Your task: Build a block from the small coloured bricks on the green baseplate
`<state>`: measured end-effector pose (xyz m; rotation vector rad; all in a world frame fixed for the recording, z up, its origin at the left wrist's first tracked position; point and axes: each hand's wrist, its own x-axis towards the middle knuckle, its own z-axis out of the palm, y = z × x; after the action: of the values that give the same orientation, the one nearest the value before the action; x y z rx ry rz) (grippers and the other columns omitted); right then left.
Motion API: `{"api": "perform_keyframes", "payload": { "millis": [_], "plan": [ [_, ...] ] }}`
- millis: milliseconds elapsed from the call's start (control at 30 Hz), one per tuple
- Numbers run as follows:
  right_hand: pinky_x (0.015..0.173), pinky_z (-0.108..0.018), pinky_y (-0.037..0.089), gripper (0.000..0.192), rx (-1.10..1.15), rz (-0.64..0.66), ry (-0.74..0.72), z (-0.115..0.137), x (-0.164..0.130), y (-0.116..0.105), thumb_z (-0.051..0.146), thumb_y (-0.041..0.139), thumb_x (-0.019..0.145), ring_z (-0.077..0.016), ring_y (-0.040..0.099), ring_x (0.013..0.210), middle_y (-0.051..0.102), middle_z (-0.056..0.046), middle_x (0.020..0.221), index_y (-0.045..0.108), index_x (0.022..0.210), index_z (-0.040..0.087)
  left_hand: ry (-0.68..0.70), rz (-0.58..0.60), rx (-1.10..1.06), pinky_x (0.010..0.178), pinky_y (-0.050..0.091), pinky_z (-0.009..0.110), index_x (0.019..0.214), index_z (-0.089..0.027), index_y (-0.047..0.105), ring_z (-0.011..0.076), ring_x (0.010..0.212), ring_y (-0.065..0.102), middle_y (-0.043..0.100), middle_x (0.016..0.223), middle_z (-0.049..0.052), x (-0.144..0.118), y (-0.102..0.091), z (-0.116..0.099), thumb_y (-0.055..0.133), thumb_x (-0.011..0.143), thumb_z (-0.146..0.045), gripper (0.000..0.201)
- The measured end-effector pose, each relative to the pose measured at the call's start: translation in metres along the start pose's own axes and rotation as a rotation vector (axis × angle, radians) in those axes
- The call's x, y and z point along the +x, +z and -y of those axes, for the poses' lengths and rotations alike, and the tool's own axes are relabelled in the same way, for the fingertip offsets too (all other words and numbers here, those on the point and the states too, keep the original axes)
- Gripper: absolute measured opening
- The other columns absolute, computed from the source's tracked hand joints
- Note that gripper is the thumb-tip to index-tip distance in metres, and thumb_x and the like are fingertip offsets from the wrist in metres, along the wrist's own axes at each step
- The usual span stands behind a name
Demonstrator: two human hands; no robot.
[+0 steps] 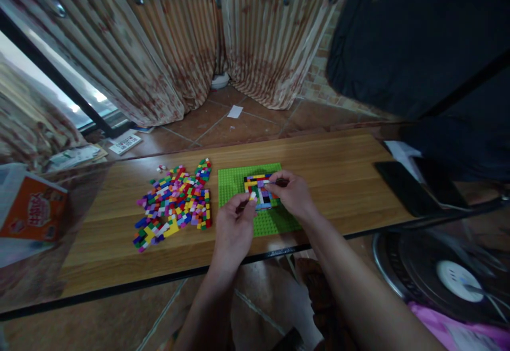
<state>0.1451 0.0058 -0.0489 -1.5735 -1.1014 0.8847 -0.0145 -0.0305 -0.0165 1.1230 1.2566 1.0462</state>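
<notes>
The left hand [233, 223] pinches a small pale brick [252, 196] between thumb and forefinger, fingers closed on it, just at the near left edge of the brick build [261, 190]. The right hand [292, 194] rests over the right side of that build, fingertips curled together and pressing down on the top rows; whether they hold a separate piece I cannot tell, since the fingers hide what is under them. The build is a small flat patch of mixed colours, with yellow, red, black, purple and blue strips showing, and it sits on a green baseplate [231, 183] near the middle of the wooden table [338, 176]. To the left of the baseplate, close but apart from it, lies a loose pile of coloured bricks [175, 202], spread flat. Far right on the table lies a dark phone [402, 186]. By the look of it, the step in hand is adding one more piece to the patch while the other hand steadies it. The next move seems to call for lining the pale brick up squarely over free studs at the edge of the build, then pressing straight down, with the right hand keeping the plate from sliding. A skewed piece would likely not seat.
</notes>
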Motion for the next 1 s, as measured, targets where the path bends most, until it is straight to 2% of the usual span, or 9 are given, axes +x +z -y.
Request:
{"api": "perform_keyframes", "payload": {
  "millis": [233, 300, 400, 533, 833, 1000],
  "plan": [
    [0.075, -0.033, 0.048, 0.016, -0.128, -0.083, -0.211, 0.012, -0.021, -0.010, 0.032, 0.067, 0.078, -0.0194, 0.064, 0.082, 0.071, -0.006, 0.093, 0.074, 0.086, 0.020, -0.041, -0.046, -0.039, 0.065, 0.053, 0.024, 0.089, -0.014, 0.071, 0.0123, 0.070, 0.063, 0.068, 0.080, 0.002, -0.001, 0.008, -0.003, 0.066, 0.076, -0.023, 0.016],
    [0.075, -0.032, 0.048, 0.017, -0.092, -0.059, -0.252, 0.017, -0.029, -0.012, 0.032, 0.063, 0.083, -0.0189, 0.065, 0.082, 0.072, -0.005, 0.089, 0.074, 0.083, 0.020, -0.037, -0.043, -0.066, 0.065, 0.054, 0.023, 0.089, -0.014, 0.071, 0.0128, 0.071, 0.064, 0.070, 0.082, 0.002, 0.000, 0.009, -0.004, 0.066, 0.075, -0.021, 0.016],
    [0.074, -0.030, 0.048, 0.020, -0.012, 0.096, -0.248, 0.023, -0.038, -0.012, 0.033, 0.059, 0.088, -0.0173, 0.066, 0.078, 0.073, -0.002, 0.081, 0.074, 0.081, 0.021, -0.014, -0.037, -0.105, 0.064, 0.055, 0.024, 0.088, -0.015, 0.069, 0.0128, 0.071, 0.065, 0.070, 0.083, 0.003, 0.000, 0.011, -0.004, 0.066, 0.074, -0.020, 0.015],
    [0.082, -0.031, 0.047, 0.017, -0.066, 0.223, -0.257, 0.028, -0.044, -0.010, 0.034, 0.062, 0.088, -0.0177, 0.067, 0.087, 0.075, -0.002, 0.090, 0.075, 0.089, 0.023, 0.036, -0.022, -0.093, 0.065, 0.056, 0.024, 0.087, -0.015, 0.069, 0.0115, 0.066, 0.064, 0.071, 0.084, 0.003, 0.000, 0.013, -0.002, 0.065, 0.076, -0.021, 0.014],
    [0.081, -0.029, 0.046, 0.012, -0.064, 0.222, -0.245, 0.029, -0.045, -0.011, 0.027, 0.065, 0.086, -0.0166, 0.067, 0.086, 0.074, -0.001, 0.088, 0.076, 0.085, 0.023, 0.104, -0.012, 0.053, 0.066, 0.057, 0.025, 0.092, -0.015, 0.070, 0.0129, 0.068, 0.067, 0.072, 0.082, 0.003, -0.001, 0.013, 0.002, 0.062, 0.084, -0.032, 0.020],
    [0.077, -0.029, 0.048, 0.015, -0.104, 0.215, -0.280, 0.033, -0.049, -0.009, 0.027, 0.062, 0.087, -0.0168, 0.066, 0.082, 0.071, -0.002, 0.083, 0.074, 0.079, 0.023, 0.089, -0.021, 0.083, 0.061, 0.054, 0.023, 0.084, -0.016, 0.071, 0.0130, 0.064, 0.066, 0.071, 0.075, 0.002, -0.003, 0.011, 0.000, 0.061, 0.084, -0.030, 0.017]
  ]
}}
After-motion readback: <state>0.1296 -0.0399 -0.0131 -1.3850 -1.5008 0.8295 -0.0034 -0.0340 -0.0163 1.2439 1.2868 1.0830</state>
